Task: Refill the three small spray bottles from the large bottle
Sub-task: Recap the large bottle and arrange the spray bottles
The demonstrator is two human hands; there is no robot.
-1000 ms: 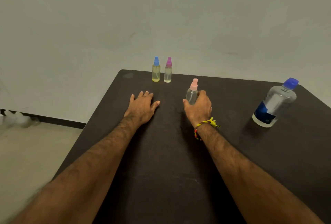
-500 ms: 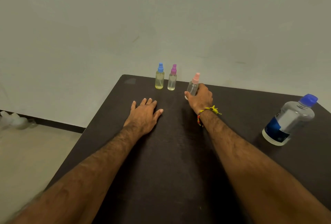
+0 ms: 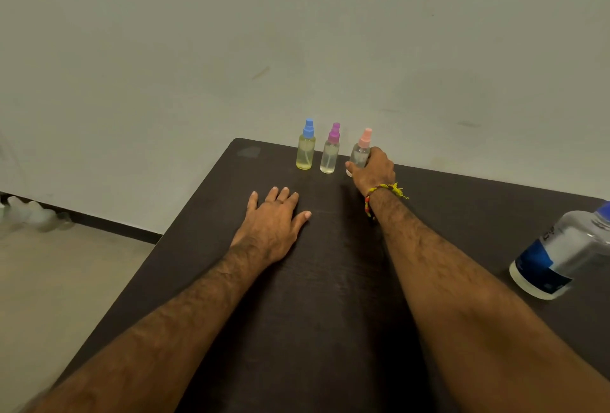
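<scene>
Three small spray bottles stand in a row near the far edge of the dark table [image 3: 462, 201]. The blue-capped bottle [image 3: 305, 145] holds yellowish liquid and the purple-capped bottle [image 3: 330, 150] stands just right of it. My right hand [image 3: 373, 170] grips the pink-capped bottle [image 3: 361, 148] at the right end of the row, with its base on or near the tabletop. Flat on the table, fingers spread, lies my left hand [image 3: 274, 224], holding nothing. The large clear bottle [image 3: 561, 254] with a blue label and blue cap stands at the right edge of view, partly cut off.
A plain pale wall rises behind the table. The table's left edge runs diagonally, with light floor [image 3: 49, 280] beyond it and some pale objects [image 3: 29, 213] by the wall's dark skirting.
My right hand has carried the pink-capped bottle away from me to the far edge, beside the purple-capped one. The left hand has stayed flat. The camera view has shifted left.
</scene>
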